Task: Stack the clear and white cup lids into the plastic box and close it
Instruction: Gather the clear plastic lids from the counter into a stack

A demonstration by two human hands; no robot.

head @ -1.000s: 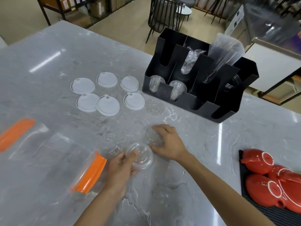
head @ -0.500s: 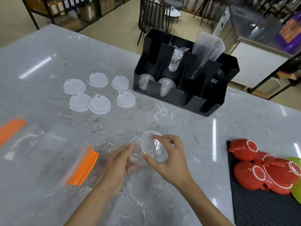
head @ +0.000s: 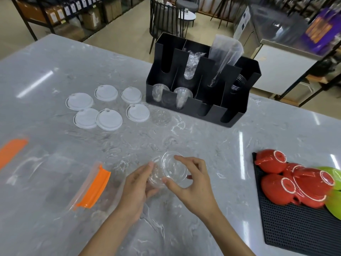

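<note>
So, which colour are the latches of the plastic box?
Orange latches, seen in the head view.

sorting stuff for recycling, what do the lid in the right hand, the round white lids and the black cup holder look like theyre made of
Lid in the right hand: thin clear plastic, glossy; the table shows through it.
White lids: opaque white plastic with a matte look, moulded rims and small tabs.
Black cup holder: flat black panels, probably rigid plastic or acrylic with a dull sheen; painted metal cannot be ruled out.

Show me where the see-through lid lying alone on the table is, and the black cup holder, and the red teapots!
clear lid [head: 161,116], head view, middle of its top.
black cup organizer [head: 206,109], head view, front wall.
red teapots [head: 276,189], head view, body of the nearest one.
</note>
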